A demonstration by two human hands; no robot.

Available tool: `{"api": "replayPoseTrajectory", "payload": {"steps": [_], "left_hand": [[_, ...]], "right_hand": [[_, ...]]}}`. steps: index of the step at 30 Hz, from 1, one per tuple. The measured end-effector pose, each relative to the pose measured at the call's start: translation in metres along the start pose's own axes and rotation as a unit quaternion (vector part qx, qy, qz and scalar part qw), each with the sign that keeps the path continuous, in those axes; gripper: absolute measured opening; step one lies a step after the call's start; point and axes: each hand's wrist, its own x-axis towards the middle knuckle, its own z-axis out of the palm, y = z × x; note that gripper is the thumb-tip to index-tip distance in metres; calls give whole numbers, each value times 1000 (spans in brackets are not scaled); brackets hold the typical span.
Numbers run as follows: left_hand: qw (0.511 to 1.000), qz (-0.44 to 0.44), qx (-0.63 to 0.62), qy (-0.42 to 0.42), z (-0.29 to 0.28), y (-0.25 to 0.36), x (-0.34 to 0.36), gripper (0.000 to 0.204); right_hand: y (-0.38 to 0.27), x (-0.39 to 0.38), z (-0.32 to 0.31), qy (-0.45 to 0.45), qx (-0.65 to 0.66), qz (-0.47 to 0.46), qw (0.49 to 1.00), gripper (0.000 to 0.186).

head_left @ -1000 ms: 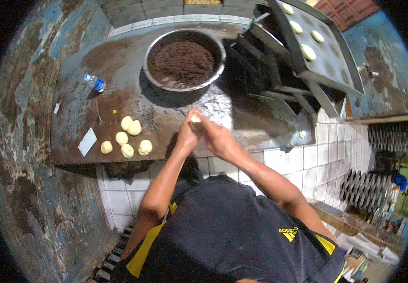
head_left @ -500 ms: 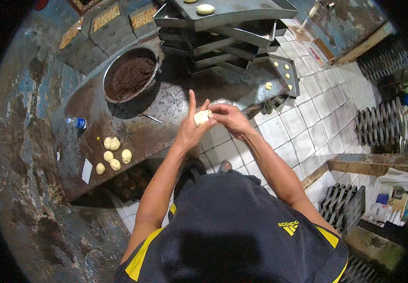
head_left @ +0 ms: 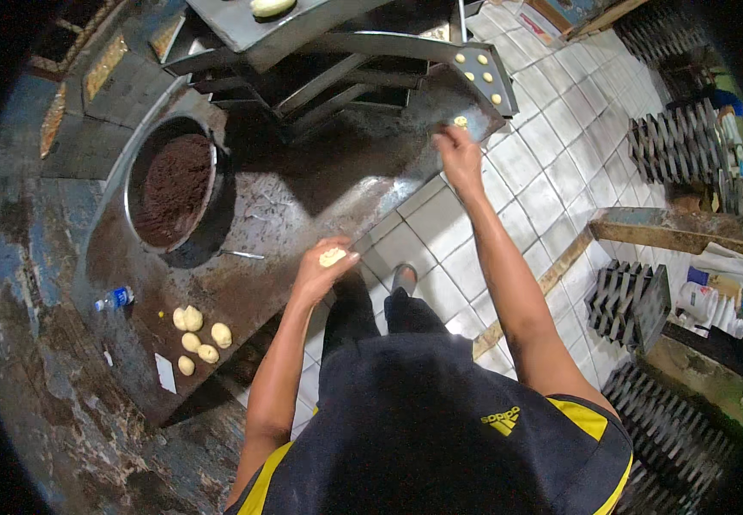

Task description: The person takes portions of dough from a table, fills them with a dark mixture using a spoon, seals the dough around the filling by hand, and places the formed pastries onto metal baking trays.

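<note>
Since the earlier frame, the right hand (head_left: 460, 157) has parted from the dough piece (head_left: 332, 257) and swung out to the table's far right corner, just beside a small yellow lump (head_left: 461, 122). Blur hides its fingertips, so I cannot tell whether they touch or pinch that lump. Meanwhile the left hand (head_left: 318, 269) cups the dough piece, fingers curled beneath and thumb along its side, over the front edge of the metal table (head_left: 303, 215). Holding that palm level and the grip light should keep the soft dough from being squashed or slipping off the edge; a gentle fingertip pinch would suit the lump, which sits close to the corner. Six dough balls (head_left: 221, 335) lie at the left, near the round basin (head_left: 213, 176) of dark brown crumbly mass (head_left: 174, 193).
</note>
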Motion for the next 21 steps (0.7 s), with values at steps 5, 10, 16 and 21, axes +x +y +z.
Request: {"api": "replayPoseTrajectory", "payload": {"steps": [5,10,16,21], "left_hand": [[996,56,-63,-6,12,13,25,31],[976,166,-139,26,35,49,24,91],[987,151,-15,-52,73,120,8,88],[968,213,-130,24,71,148,-4,37]], "right_hand": [[128,55,-33,53,-482,-142,863,32],[-21,10,-26,-121,-93,-69,986,32],[-160,-47,-45,-466,-70,-74,879,37],[-180,-75,-67,-196,164,-114,960,42]]}}
